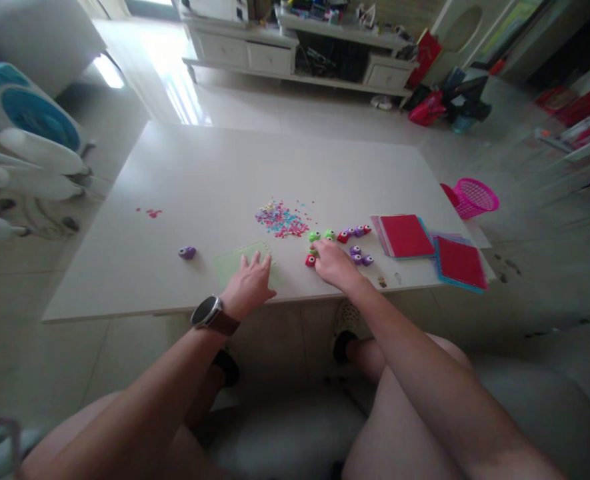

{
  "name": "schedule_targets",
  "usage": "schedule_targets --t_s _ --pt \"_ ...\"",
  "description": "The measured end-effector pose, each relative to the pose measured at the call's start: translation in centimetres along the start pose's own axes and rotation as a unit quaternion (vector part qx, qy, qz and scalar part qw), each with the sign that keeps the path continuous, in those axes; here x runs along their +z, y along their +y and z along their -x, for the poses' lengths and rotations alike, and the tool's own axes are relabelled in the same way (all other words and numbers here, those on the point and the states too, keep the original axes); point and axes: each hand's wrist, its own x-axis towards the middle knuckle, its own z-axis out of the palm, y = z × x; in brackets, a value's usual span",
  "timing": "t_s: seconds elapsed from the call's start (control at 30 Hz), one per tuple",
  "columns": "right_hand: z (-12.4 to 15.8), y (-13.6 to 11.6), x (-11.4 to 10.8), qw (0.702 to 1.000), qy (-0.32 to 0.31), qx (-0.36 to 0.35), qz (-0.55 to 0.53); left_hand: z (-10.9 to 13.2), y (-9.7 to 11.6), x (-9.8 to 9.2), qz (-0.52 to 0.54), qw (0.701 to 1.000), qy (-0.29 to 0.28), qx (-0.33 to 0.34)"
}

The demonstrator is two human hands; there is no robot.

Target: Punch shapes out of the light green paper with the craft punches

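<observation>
Bare forearms reach up from the foreground, the left forearm (159,380) slanting in from the lower left and the right forearm (415,347) from the lower right, above the seated person's thighs (395,427). Past a dark-faced watch (207,311) on a brown strap, the left hand (249,285) rests palm down over the pale green sheet (226,265) on the white table (199,167), fingers spread, gripping nothing. Right of that sheet, the right hand (335,262) angles inward with bent fingers, its tips at a green craft punch (313,252); whether they grasp it or only touch it, I cannot tell. Also right of the sheet sit a red punch (310,261), two more green punches (329,235) and a scatter of purple punches (356,251); one lone purple punch (187,253) stands to its left. Multicoloured paper confetti (282,220) is heaped beyond the sheet toward the right, with red bits (153,213) beyond it leftward. Well right of the sheet lie two red-topped paper stacks (405,235), and farther right, off the table, a pink perforated basket (477,195), its contents indistinct.
</observation>
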Motion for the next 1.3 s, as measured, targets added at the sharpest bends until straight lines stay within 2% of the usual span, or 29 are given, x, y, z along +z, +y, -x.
schedule_targets --t_s 0.2,0.4,0.5,0.77,0.97,1.17,1.3 --pt "-0.9 0.5 -0.1 1.0 -0.002 0.007 0.004 -0.2 -0.8 0.1 0.016 1.0 -0.004 -0.007" --pt "-2.1 3.1 -1.3 0.999 0.029 0.04 0.012 0.0 -1.4 -0.4 0.031 1.0 0.0 -0.001" --pt "-2.0 3.9 -1.4 0.998 0.014 0.06 0.017 0.2 -1.3 -0.7 0.03 0.999 -0.01 0.0" --pt "0.0 3.0 -1.7 0.995 -0.071 0.065 0.037 0.8 0.1 -0.7 0.015 0.999 -0.035 -0.003" --pt "0.4 3.6 -1.6 0.996 -0.044 0.065 0.043 0.8 0.0 0.0 0.011 0.999 -0.037 -0.007" --pt "-0.7 2.7 -1.5 0.996 -0.05 0.058 0.048 0.4 -0.7 0.2 0.003 0.999 -0.028 -0.015" --pt "-1.7 2.2 -1.7 0.995 -0.029 0.085 0.041 -0.2 -1.1 0.1 0.008 0.999 -0.023 -0.029"
